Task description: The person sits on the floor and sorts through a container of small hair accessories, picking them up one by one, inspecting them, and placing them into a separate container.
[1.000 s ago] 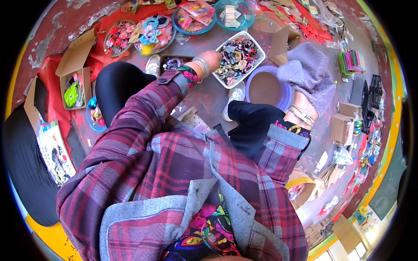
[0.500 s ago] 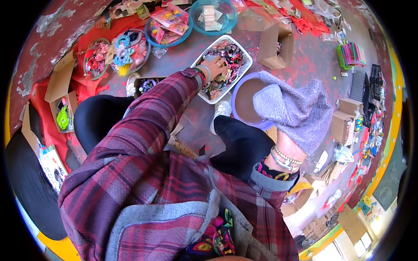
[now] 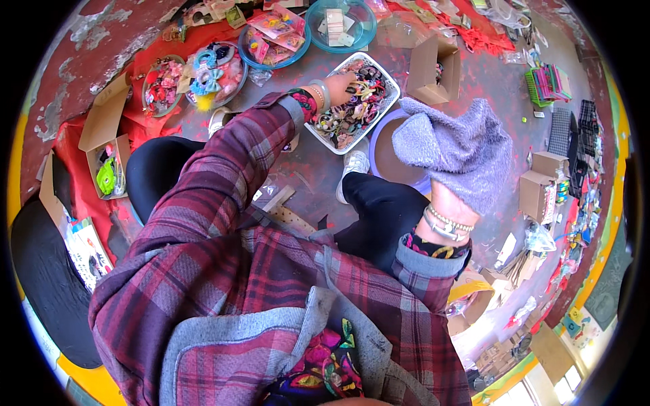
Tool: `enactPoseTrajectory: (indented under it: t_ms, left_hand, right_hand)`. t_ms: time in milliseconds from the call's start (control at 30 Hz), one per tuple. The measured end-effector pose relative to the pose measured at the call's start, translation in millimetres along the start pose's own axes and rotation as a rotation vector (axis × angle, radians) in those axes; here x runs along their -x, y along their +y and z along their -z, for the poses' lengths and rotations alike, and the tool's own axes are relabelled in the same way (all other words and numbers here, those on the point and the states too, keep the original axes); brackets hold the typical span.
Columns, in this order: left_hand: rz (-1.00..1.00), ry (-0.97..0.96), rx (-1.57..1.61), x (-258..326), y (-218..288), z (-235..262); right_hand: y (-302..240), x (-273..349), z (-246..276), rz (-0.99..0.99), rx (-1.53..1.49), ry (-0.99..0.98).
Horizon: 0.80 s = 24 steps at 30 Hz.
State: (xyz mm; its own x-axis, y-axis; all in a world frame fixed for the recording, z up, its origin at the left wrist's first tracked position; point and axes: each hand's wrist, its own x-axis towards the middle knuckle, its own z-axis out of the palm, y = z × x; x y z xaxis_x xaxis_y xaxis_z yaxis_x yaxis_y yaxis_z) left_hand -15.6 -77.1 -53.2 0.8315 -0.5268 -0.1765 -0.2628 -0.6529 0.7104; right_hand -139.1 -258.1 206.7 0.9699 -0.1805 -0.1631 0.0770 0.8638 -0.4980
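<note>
A white plastic basket (image 3: 323, 139) full of colourful hair ties (image 3: 353, 122) stands on the floor ahead of me. My left hand (image 3: 338, 90) is over its far left side, fingers curled down into the pile. The fingertips are hidden, and whatever they grip cannot be made out. A fluffy grey-lilac cloth (image 3: 464, 145) covers my right hand. That hand's fingers do not show; only the wrist with its bracelets comes out below. The cloth hangs partly over a round lilac tub (image 3: 374, 166) with a brown inside, right of the basket.
An open cardboard box (image 3: 428, 74) stands beyond the tub. Teal bowls (image 3: 342, 42) with cards and packets line the back, near a bowl of blue and pink hair accessories (image 3: 215, 74). Left is a box with a lime-green item (image 3: 106, 177). A green basket (image 3: 537, 91) stands far right.
My left hand has moved slightly farther over the basket, its fingers now more curled into the hair ties. The cloth-covered right hand is nearly still. The whole view has shifted a little.
</note>
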Motion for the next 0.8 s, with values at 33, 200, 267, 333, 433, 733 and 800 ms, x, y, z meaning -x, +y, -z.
enactPoseTrajectory:
  t_ms: [33,200,267,333,433,733,800]
  left_hand:
    - [0.046,-0.023,0.269,4.9,4.4,6.5]
    - [0.203,-0.104,1.368,49.1,41.0,45.7]
    - [0.125,-0.136,1.578,68.7,57.4,60.7]
    - [0.106,-0.178,1.743,87.6,77.1,76.9]
    - [0.076,-0.241,1.874,114.7,104.5,103.9]
    - [0.174,-0.255,1.585,188.4,156.3,163.9]
    - [0.2,-0.153,1.443,201.8,158.4,167.4]
  right_hand:
    - [0.2,-0.1,-1.0,0.0,0.008,-0.038]
    - [4.9,5.6,-12.2,-0.052,-0.081,-0.127]
    - [3.3,8.5,-19.0,-0.169,-0.049,-0.447]
    - [7.5,6.9,-23.2,-0.16,0.003,-0.365]
    - [21.7,15.7,-50.7,-0.072,0.138,0.127]
    - [54.8,-0.5,-22.3,-0.283,0.0,-0.547]
    - [63.9,11.0,-35.2,-0.182,0.284,-0.578]
